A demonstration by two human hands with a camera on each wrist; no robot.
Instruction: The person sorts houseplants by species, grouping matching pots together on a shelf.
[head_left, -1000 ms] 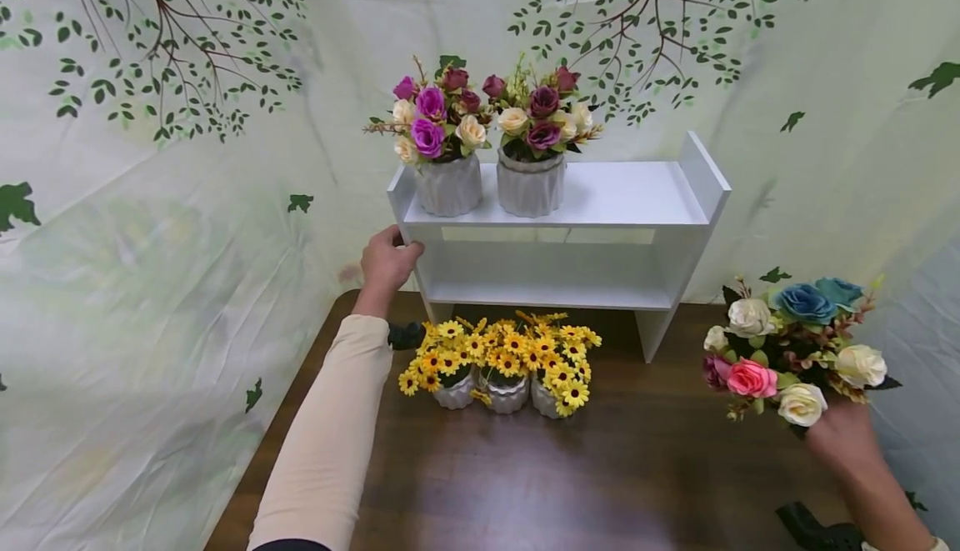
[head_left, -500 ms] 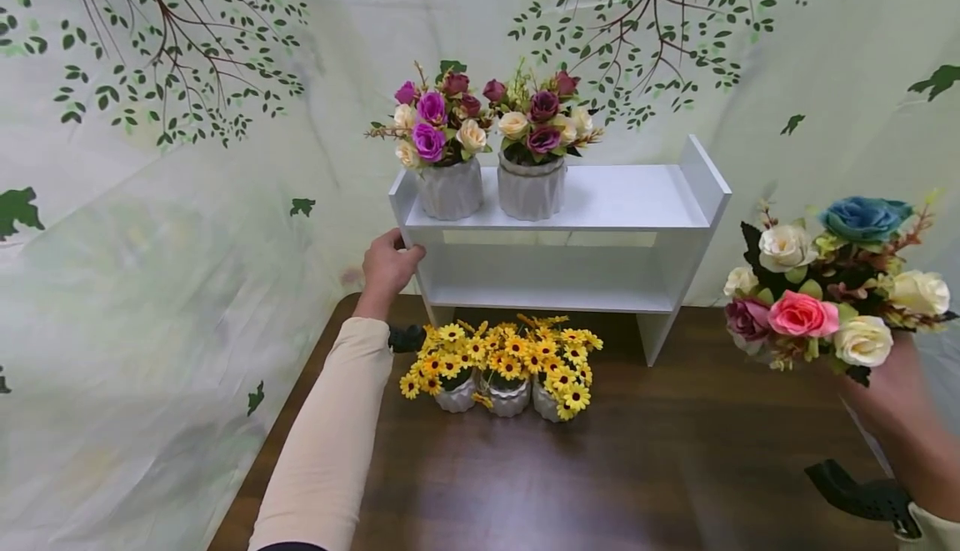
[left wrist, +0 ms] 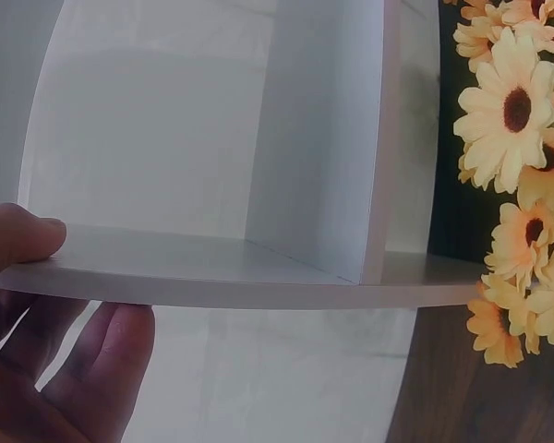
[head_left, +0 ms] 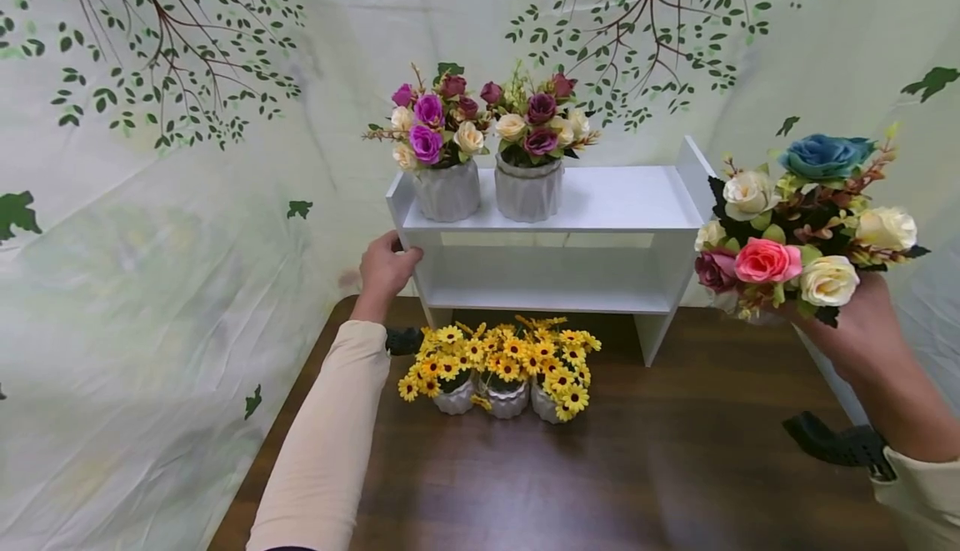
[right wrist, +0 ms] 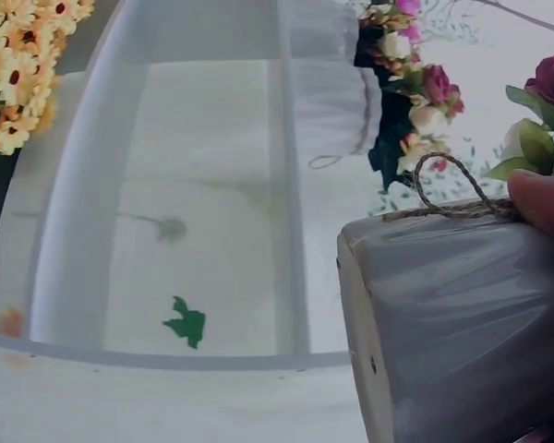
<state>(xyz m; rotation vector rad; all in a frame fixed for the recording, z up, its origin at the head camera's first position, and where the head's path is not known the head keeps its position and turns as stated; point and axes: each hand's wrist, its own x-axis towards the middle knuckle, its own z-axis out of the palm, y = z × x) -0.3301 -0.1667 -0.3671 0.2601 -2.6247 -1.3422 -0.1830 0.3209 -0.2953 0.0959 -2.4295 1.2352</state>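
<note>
With the left hand (head_left: 386, 266) gripping the white shelf's (head_left: 600, 201) left panel, the right hand (head_left: 855, 326) grips the mixed-rose pot (right wrist: 462, 323), held up right of that shelf, probably needing setting beside the two purple-rose pots (head_left: 487, 188).

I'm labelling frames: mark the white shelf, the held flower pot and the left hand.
white shelf (head_left: 615, 201), head view, bare top board.
flower pot (right wrist: 462, 323), right wrist view, grey side wall.
left hand (head_left: 384, 267), head view, back of hand.

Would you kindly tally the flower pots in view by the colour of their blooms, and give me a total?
Purple and cream rose pots on the shelf: 2
Yellow daisy pots on the table: 3
Mixed blue, pink and white rose pot in the right hand: 1
Total: 6
</note>
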